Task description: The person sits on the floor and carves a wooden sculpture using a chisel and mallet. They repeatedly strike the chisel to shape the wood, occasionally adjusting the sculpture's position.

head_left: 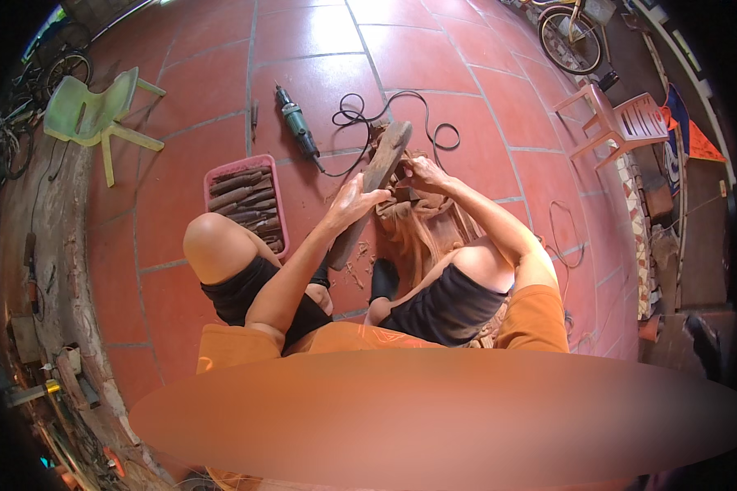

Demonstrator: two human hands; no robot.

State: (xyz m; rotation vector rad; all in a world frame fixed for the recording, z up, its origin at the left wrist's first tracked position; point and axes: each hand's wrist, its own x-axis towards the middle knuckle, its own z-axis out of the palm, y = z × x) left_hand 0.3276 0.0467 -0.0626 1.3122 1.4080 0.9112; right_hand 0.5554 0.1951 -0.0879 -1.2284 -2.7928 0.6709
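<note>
L hand (354,200) grips wooden mallet (374,184); R hand (424,172) on carving (418,214).

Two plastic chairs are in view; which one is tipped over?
The pale green chair at upper left lies on its side, legs pointing right. The pink chair at upper right stands upright.

A long, flat, dark brown wooden mallet (378,182) slants from lower left to upper right, gripped about midway along its length by the left hand (354,203), its rounded upper end rising beyond the fingers and its lower end reaching down toward the knees. Just right of that hand, a rough, reddish-brown carved block of wood (413,214) stands on the red tiled floor, its surface uneven and pale where cut. The right hand (422,172) rests on top of the block, fingers curled around something too small to make out.
</note>
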